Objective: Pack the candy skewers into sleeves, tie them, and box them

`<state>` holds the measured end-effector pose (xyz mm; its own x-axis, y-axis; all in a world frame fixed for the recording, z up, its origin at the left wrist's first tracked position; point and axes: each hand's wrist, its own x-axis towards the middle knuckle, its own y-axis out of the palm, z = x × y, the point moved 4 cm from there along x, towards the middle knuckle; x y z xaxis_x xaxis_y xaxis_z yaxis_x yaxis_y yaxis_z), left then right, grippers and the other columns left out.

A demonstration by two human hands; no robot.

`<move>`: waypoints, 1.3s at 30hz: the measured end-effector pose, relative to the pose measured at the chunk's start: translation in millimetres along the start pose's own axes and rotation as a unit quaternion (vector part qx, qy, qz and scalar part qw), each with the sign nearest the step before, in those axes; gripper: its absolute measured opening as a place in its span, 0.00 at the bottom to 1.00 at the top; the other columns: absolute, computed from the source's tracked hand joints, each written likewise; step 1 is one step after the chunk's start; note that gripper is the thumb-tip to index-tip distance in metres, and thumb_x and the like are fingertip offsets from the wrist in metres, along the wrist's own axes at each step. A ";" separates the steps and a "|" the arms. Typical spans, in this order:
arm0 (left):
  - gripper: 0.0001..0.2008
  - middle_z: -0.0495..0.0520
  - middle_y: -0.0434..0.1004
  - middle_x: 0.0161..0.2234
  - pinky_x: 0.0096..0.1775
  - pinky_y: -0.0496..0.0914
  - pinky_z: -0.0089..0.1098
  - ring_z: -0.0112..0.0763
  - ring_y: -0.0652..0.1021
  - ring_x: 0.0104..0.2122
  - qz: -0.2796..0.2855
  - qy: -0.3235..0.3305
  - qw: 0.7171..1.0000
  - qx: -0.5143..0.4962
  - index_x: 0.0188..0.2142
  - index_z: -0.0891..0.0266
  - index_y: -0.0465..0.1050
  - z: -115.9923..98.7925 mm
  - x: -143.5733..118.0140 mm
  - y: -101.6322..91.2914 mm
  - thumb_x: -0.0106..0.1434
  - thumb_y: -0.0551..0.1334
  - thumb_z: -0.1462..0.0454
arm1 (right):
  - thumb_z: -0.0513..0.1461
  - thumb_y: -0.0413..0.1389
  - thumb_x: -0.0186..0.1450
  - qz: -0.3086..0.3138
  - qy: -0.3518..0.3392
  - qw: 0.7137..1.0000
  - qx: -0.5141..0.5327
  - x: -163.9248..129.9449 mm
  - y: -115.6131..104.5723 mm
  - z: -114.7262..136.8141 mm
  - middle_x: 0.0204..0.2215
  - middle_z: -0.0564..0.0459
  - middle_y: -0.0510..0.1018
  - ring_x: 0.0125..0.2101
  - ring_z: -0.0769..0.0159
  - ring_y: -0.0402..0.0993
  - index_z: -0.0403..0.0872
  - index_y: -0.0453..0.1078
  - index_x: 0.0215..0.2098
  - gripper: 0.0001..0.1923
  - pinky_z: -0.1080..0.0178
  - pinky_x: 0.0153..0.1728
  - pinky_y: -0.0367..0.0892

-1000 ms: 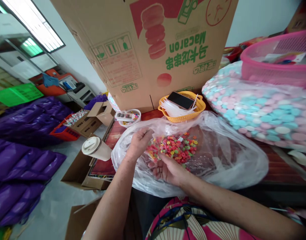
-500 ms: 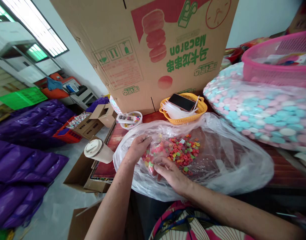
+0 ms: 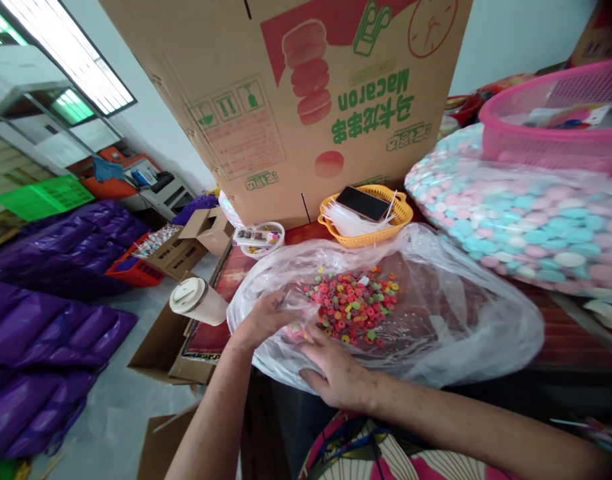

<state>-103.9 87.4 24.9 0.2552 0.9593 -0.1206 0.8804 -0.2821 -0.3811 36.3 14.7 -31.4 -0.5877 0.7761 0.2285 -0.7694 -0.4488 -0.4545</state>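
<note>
A large clear plastic bag (image 3: 451, 320) lies open on the table in front of me. Inside it sits a pile of small colourful ring-shaped candies (image 3: 353, 303). My left hand (image 3: 263, 320) grips the bag's near-left rim, just left of the pile. My right hand (image 3: 336, 377) rests palm down on the bag's near edge, with its fingertips at the front of the pile next to the left hand. Whether those fingers hold any rings is hidden.
A big cardboard box (image 3: 311, 100) stands behind the bag. In front of it are a yellow basket (image 3: 401, 217) holding a phone (image 3: 362, 202) and a small bowl (image 3: 259, 239). A bag of pink and blue discs (image 3: 526, 220) and a pink basket (image 3: 556, 127) fill the right. A lidded cup (image 3: 196, 300) stands at the left.
Both hands have drawn back from the candy pile toward me. The right hand turned palm down and slid to the bag's near edge. The left hand closed on the rim.
</note>
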 end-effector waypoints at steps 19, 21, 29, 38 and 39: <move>0.11 0.52 0.80 0.33 0.43 0.67 0.32 0.33 0.75 0.35 -0.064 0.020 0.994 -0.083 0.31 0.62 0.81 -4.3 -3.3 -29.0 0.53 0.70 0.57 | 0.45 0.45 0.67 -0.177 0.170 0.963 0.112 22.9 -54.8 -33.5 0.31 0.48 0.78 0.24 0.62 0.75 0.46 0.63 0.50 0.17 0.58 0.25 0.72; 0.11 0.53 0.80 0.34 0.46 0.67 0.34 0.35 0.76 0.38 -0.083 0.036 0.992 -0.088 0.32 0.62 0.81 2.2 -1.7 -25.7 0.53 0.69 0.57 | 0.44 0.45 0.66 -0.161 0.184 0.960 0.137 33.4 -56.4 -33.8 0.27 0.51 0.78 0.18 0.64 0.73 0.46 0.63 0.48 0.15 0.63 0.17 0.68; 0.11 0.55 0.82 0.37 0.46 0.69 0.34 0.37 0.77 0.41 -0.168 0.068 0.979 -0.090 0.33 0.62 0.81 6.8 -5.0 -30.2 0.52 0.70 0.58 | 0.35 0.53 0.56 -0.153 0.100 0.980 0.078 75.1 -95.4 0.2 0.19 0.58 0.72 0.20 0.71 0.68 0.47 0.69 0.28 0.04 0.68 0.23 0.64; 0.09 0.44 0.70 0.22 0.22 0.65 0.26 0.21 0.69 0.19 -0.402 0.145 0.887 -0.173 0.32 0.62 0.73 -56.7 33.0 -104.5 0.55 0.65 0.59 | 0.43 0.50 0.64 -0.175 0.007 0.983 -0.059 93.8 -155.5 34.0 0.23 0.55 0.74 0.21 0.68 0.69 0.46 0.72 0.39 0.13 0.65 0.24 0.64; 0.07 0.43 0.70 0.22 0.24 0.67 0.26 0.21 0.69 0.20 -0.433 0.154 0.871 -0.174 0.32 0.62 0.72 -62.1 37.8 -118.2 0.57 0.63 0.60 | 0.45 0.50 0.64 -0.186 0.013 0.977 -0.106 84.4 -169.6 26.6 0.23 0.54 0.74 0.23 0.67 0.71 0.46 0.72 0.40 0.14 0.64 0.26 0.65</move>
<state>-173.5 157.6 122.3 -0.5177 0.7823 0.3464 0.8497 0.5173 0.1018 110.5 144.6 87.8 -0.2682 0.8801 0.3917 -0.8582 -0.0336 -0.5123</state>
